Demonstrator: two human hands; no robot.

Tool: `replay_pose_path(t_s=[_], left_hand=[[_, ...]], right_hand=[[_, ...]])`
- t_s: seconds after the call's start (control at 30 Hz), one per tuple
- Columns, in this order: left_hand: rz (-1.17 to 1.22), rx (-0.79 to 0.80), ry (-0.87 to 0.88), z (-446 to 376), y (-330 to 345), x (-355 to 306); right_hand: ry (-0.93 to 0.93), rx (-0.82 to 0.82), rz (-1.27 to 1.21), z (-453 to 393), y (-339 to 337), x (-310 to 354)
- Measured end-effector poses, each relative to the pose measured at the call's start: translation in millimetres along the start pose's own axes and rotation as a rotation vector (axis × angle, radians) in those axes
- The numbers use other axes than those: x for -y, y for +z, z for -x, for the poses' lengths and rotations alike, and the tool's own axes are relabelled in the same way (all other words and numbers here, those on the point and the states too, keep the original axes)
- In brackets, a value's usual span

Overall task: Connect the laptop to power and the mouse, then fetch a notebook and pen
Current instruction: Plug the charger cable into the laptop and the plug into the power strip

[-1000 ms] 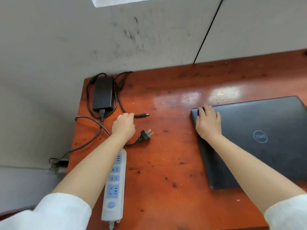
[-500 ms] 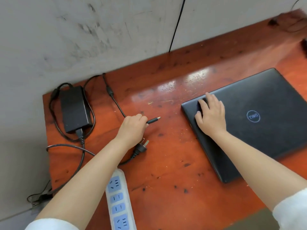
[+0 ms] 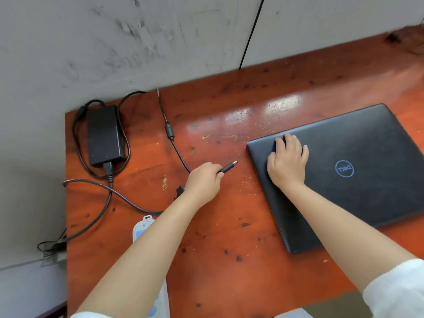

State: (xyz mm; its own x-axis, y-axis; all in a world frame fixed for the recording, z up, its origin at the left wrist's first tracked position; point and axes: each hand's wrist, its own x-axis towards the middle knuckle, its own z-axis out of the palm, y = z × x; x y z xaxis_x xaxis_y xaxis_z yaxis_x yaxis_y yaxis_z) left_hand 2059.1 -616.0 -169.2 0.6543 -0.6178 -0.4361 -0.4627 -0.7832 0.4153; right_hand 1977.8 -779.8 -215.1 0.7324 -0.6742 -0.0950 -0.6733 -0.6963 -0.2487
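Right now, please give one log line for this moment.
left hand: holds charger plug | right hand: flat on closed laptop | plug: not inserted

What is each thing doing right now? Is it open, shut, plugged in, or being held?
Laptop: lid shut, flat on the table.
Charger connector: held, not plugged into the laptop.
Left hand: closed around the connector's cable.
Right hand: flat on the laptop lid.
Power brick: lying on the table.
Power strip: mostly hidden.
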Motion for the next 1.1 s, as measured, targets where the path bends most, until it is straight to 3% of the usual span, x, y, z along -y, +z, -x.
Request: replay_pose_path(t_s=[0.8,1.0,1.1], left_hand=[[-0.123,-0.080,0.065,-53,23,-18],[-0.142,-0.064,0.206,-63,22,-11],[-0.169,-0.150,0.358,-66,23,-8]], right_hand=[[-0.013,-0.030,-0.005,-6,7,-5],[-0.020,-0.055,0.005,-6,11,-5],[-0.025,-0.053,0.023,-7,12,-4]])
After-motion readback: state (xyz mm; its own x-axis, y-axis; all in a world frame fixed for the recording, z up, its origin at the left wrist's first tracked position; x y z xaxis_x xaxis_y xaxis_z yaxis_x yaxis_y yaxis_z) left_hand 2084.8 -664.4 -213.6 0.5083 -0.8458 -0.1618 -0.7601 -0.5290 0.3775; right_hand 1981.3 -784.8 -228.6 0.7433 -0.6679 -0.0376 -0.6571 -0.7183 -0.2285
